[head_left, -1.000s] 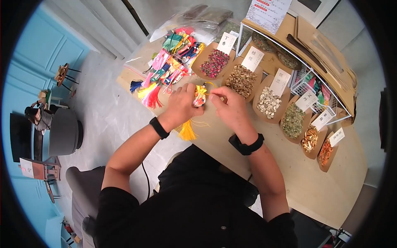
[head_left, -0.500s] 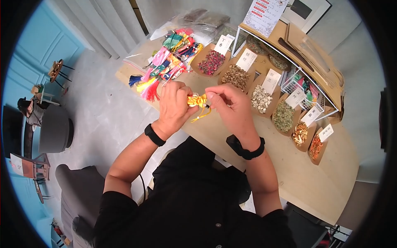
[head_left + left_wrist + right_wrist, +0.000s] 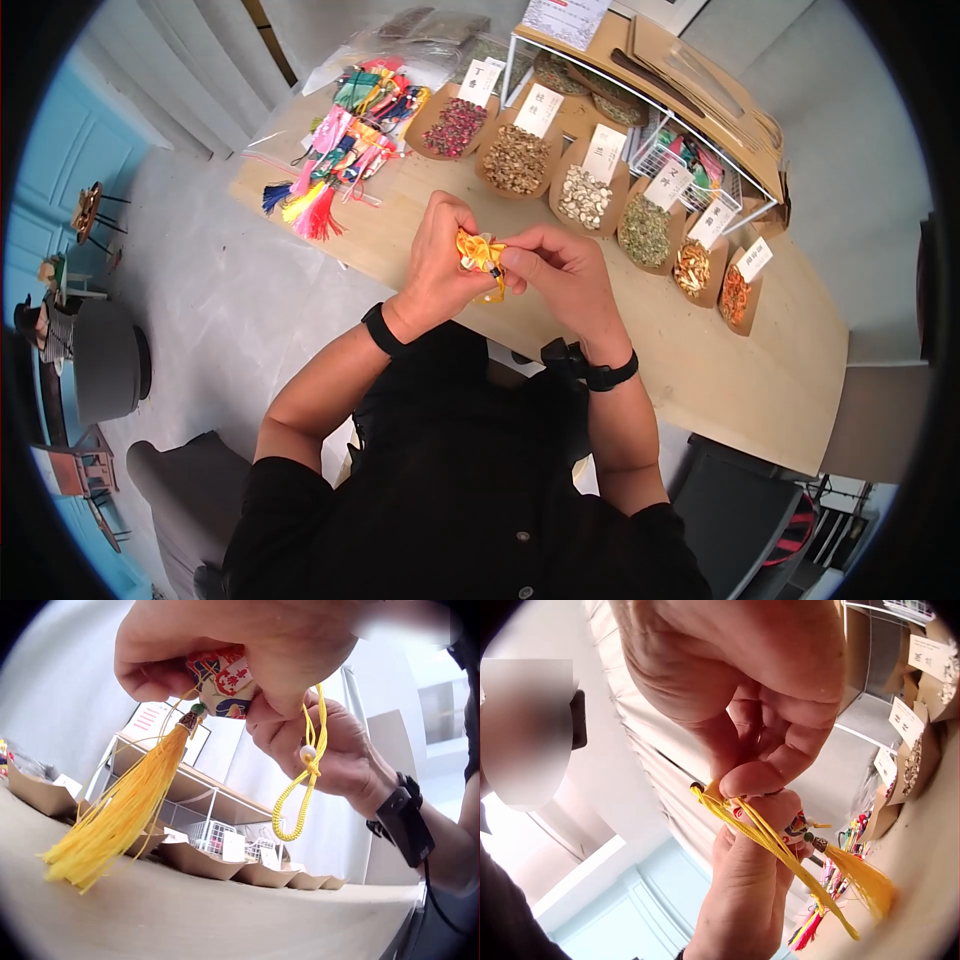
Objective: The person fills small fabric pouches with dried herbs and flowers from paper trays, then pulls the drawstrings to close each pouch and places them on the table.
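A small patterned fabric sachet [image 3: 229,682] with a gathered yellow mouth [image 3: 480,250] is held between both hands above the near side of the table. My left hand [image 3: 435,268] grips its body, so much of the pouch is hidden behind the fingers. With thumb and forefinger, my right hand [image 3: 565,280] pinches at the yellow mouth. From the pouch's lower end a yellow tassel [image 3: 124,814] hangs below a green bead and a dark metal-like bead. A yellow cord loop [image 3: 289,814] with a pale bead dangles beneath the right hand in the left wrist view.
Beyond the hands, brown paper trays of dried herbs with white labels line the table [image 3: 720,370], among them pink buds [image 3: 455,127] and white slices [image 3: 583,197]. Colourful tasselled sachets [image 3: 355,135] lie heaped at left. A white-framed rack [image 3: 690,95] stands behind the trays.
The sachet has turned so its yellow mouth faces up toward me. My right hand has gone from drawing on a thin cord to pinching at the mouth, closer to the left hand.
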Tool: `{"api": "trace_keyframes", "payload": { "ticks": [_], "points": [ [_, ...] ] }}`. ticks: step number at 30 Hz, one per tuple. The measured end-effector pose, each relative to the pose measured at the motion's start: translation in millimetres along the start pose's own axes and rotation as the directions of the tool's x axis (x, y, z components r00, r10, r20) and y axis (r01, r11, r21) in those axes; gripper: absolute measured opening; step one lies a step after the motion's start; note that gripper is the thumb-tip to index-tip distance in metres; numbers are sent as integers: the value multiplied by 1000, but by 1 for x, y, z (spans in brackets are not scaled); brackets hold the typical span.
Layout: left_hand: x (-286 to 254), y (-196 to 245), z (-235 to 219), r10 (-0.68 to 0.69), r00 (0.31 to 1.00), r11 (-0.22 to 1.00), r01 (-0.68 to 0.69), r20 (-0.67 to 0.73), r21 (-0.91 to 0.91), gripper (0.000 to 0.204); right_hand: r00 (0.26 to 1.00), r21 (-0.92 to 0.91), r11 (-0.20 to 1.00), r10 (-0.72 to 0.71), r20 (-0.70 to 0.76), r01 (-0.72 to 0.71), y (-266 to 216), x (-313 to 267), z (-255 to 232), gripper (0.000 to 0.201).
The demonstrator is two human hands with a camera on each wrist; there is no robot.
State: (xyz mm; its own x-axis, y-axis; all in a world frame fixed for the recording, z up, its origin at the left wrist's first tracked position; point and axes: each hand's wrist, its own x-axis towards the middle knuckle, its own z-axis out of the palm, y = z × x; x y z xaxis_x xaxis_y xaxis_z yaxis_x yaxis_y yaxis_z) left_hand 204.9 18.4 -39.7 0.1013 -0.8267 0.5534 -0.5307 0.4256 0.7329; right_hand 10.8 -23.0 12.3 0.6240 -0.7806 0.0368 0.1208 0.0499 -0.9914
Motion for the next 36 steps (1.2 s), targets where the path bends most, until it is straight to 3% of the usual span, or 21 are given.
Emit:
{"api": "trace_keyframes", "payload": {
  "ticks": [8,14,20,23,26,29,34,36],
  "points": [
    [-8,6,16,75,996,995,-77,-41,-61,66,999,134,991,20,-39,-15,4,-18,-1,16],
    [-14,8,11,5,998,994,-11,-58,-108,64,998,129,992,19,-59,-11,4,-20,8,19],
    [-17,8,9,-24,995,995,15,-92,-99,63,997,158,987,35,-63,-25,8,-16,14,19],
    [-14,8,11,25,990,1000,-25,-138,4,62,997,161,986,49,-67,-38,5,-14,13,17],
    [-8,5,3,224,969,955,-197,-102,223,60,991,145,984,114,-68,-103,8,-15,7,15],
    [-5,2,0,304,953,913,-290,-6,289,60,980,166,974,174,-96,-156,11,-17,3,12],
    [0,4,-1,269,959,917,-283,90,282,61,960,209,962,214,-181,-175,17,-17,4,4],
    [2,7,-3,225,969,937,-245,105,248,57,944,96,985,166,-285,-144,21,-17,8,3]
  ]
}}
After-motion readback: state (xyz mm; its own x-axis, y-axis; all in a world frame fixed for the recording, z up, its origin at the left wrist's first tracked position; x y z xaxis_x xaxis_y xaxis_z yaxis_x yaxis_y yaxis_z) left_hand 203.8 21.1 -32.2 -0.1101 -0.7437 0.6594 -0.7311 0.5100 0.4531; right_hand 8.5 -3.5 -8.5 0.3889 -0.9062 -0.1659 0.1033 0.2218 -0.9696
